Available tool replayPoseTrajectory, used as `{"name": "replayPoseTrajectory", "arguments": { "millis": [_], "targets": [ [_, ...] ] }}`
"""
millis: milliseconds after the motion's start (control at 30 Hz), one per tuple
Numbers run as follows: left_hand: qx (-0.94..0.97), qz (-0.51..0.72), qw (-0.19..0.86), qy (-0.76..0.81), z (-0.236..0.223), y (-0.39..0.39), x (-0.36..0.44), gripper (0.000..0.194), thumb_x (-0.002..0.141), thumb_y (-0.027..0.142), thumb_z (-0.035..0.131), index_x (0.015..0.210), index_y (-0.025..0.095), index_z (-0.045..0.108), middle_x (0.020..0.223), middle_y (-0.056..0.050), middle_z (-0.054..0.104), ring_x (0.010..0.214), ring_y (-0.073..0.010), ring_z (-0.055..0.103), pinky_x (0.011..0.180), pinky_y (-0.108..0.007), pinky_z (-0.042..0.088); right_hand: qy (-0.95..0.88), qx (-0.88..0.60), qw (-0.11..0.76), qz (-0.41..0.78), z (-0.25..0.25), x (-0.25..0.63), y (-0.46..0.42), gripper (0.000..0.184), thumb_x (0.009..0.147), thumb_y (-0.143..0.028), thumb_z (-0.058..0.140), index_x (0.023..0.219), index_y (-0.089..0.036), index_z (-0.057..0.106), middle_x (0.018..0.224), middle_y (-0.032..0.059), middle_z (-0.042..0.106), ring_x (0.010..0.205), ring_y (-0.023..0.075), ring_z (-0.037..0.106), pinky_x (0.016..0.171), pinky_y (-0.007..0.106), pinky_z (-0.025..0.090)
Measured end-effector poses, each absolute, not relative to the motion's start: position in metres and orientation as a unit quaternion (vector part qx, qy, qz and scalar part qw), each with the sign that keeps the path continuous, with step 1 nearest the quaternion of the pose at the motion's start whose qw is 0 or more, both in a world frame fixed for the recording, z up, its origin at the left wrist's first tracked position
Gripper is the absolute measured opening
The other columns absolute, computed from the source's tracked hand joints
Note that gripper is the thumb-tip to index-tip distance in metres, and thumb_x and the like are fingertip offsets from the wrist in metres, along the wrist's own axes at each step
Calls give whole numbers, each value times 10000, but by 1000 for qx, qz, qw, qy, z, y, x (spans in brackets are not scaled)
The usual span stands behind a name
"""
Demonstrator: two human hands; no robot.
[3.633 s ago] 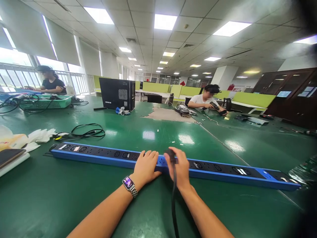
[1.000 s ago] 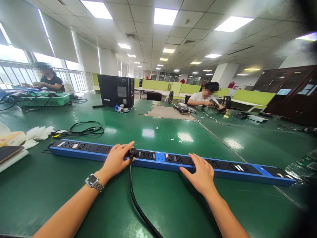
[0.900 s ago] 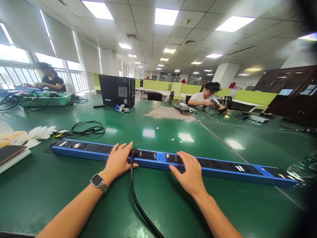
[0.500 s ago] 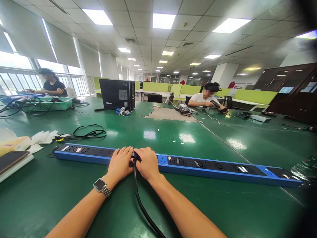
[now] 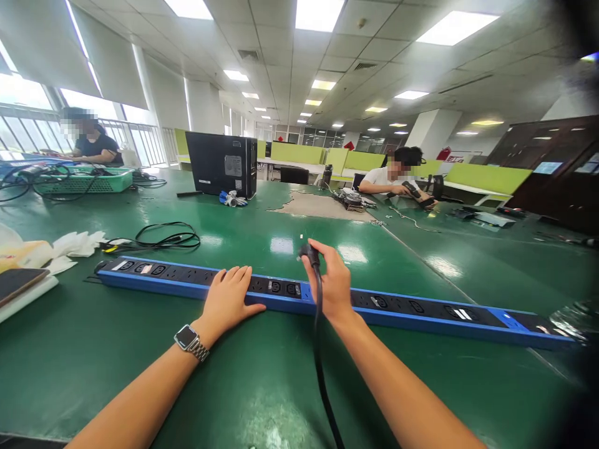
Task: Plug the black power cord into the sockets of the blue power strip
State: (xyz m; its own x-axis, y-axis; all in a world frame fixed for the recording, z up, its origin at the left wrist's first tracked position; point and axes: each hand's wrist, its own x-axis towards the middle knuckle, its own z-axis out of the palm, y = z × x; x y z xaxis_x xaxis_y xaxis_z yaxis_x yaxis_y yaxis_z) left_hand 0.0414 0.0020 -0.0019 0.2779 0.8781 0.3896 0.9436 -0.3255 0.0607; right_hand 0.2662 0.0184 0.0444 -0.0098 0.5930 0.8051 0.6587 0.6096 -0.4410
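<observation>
A long blue and black power strip (image 5: 397, 306) lies across the green table, with rows of sockets along its top. My left hand (image 5: 229, 295) grips it left of its middle, fingers over the far side and thumb along the near edge. Raised above the strip, my right hand (image 5: 333, 280) is closed on a black power plug (image 5: 309, 251), held between thumb and fingers. Its thick black cord (image 5: 321, 362) hangs down toward me and leaves the bottom of the view. The plug is apart from the sockets; its contact end is not clear.
A coiled black cable (image 5: 166, 236) lies beyond the strip's left end. A phone (image 5: 19, 284) and white tissues (image 5: 77, 244) are at the left. Farther back stand a black computer case (image 5: 219, 163) and a green basket (image 5: 100, 181). Two people (image 5: 397, 174) sit at the table.
My right hand has lifted the plug off the strip and moved it up and to the right, uncovering sockets beside my left hand. The left hand stays on the strip.
</observation>
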Motion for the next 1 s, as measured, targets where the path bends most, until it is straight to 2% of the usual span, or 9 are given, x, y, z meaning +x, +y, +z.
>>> {"name": "replayPoseTrajectory", "arguments": {
  "millis": [133, 233, 533, 733, 800, 900, 1000],
  "targets": [
    [-796, -171, 83, -575, -2, 2, 42, 767, 760, 566, 682, 1374, 172, 446, 1405, -166, 523, 1316, -357, 432, 1097, -535, 276, -730, -495, 472, 9, 12, 309, 8, 314, 888, -431, 539, 1100, -216, 629, 1011, 83, 694, 960, 240, 610, 849, 399, 484],
    [-795, -169, 91, -576, -2, 3, 42, 749, 765, 566, 675, 1368, 184, 445, 1398, -163, 530, 1310, -346, 440, 1093, -529, 280, -727, -512, 457, 34, -6, 315, 0, 306, 882, -413, 549, 1098, -212, 630, 998, 83, 688, 939, 230, 609, 834, 385, 487],
    [-796, -172, 100, -571, 0, 2, 41, 736, 772, 565, 663, 1357, 173, 448, 1374, -170, 546, 1281, -341, 465, 1082, -524, 296, -760, -523, 385, 7, -4, 303, -1, 263, 893, -357, 520, 1091, -238, 645, 900, 64, 677, 844, 219, 588, 766, 363, 466],
    [-797, -208, 69, -562, 3, 0, 45, 664, 822, 554, 599, 1362, 194, 461, 1405, -167, 522, 1301, -330, 458, 1093, -548, 284, -778, -519, 351, -35, -6, 300, -4, 262, 905, -320, 498, 1124, -254, 625, 900, 55, 681, 867, 217, 571, 855, 402, 415],
    [-817, -224, 36, -530, 8, -1, 60, 619, 854, 496, 587, 1378, 198, 450, 1407, -150, 525, 1293, -301, 473, 1090, -512, 315, -764, -536, 358, -42, -9, 299, -7, 343, 890, -377, 526, 1196, -235, 589, 980, 73, 691, 934, 232, 575, 917, 431, 395],
    [-858, -231, -29, -458, 17, 0, 96, 620, 869, 380, 607, 1429, 222, 393, 1373, -112, 564, 1260, -261, 505, 1066, -465, 369, -733, -570, 365, -70, -13, 312, -8, 578, 817, -508, 591, 1296, -191, 522, 1149, 111, 668, 1084, 273, 552, 1025, 492, 326],
    [-870, -234, -74, -428, 20, 7, 130, 536, 883, 235, 567, 1402, 271, 439, 1287, -68, 632, 1187, -233, 561, 1040, -465, 403, -685, -614, 382, -83, -16, 347, -4, 688, 727, -635, 618, 1254, -197, 561, 1228, 117, 644, 1144, 303, 538, 1048, 527, 295]
  ]
}}
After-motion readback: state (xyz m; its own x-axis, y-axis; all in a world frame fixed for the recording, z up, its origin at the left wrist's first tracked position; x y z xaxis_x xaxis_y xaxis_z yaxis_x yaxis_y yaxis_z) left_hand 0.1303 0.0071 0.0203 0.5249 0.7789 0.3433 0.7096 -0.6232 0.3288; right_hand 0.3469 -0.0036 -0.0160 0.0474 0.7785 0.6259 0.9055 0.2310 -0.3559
